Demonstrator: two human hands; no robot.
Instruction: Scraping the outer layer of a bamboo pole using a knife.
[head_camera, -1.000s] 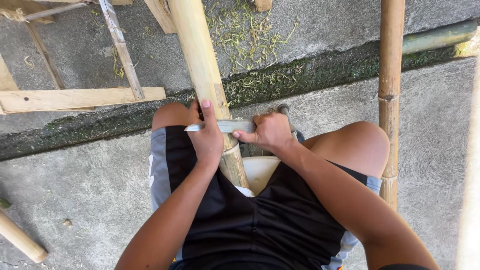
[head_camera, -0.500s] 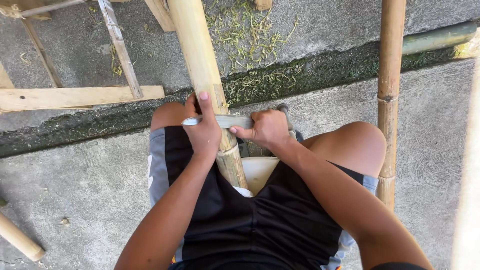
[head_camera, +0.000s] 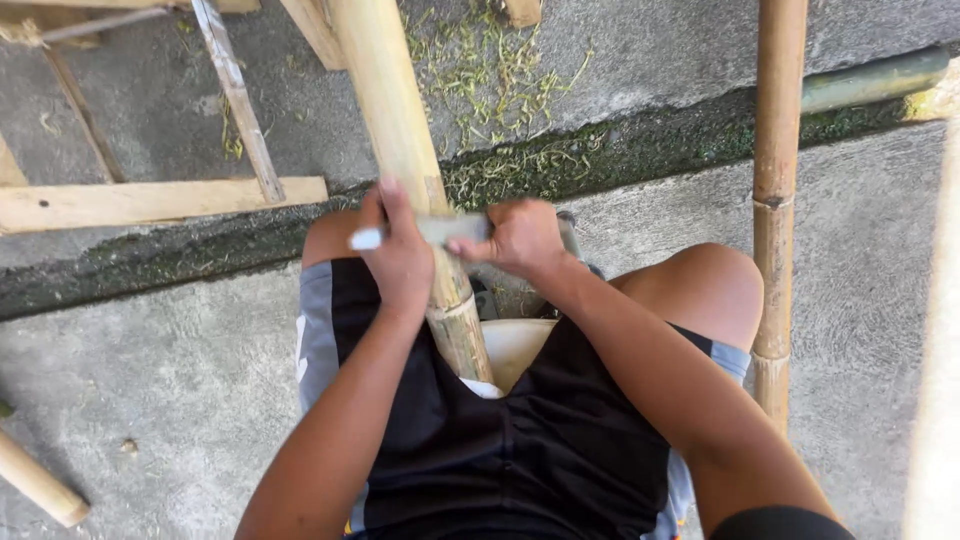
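Head view shows your left hand (head_camera: 400, 262) and right hand (head_camera: 515, 238) each clamped on an end of the blade (head_camera: 440, 230) laid across the bamboo pole (head_camera: 400, 140) between your knees; you seem mid-scrape; next stroke wants even pressure.

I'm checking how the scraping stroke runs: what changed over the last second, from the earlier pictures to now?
The blade, held crosswise on the bamboo pole, slid a little up the pole, away from the body, and the left hand and right hand went with it. Nothing was let go or newly grasped. The pole, the wooden plank, the upright bamboo cane and the shavings stayed put.
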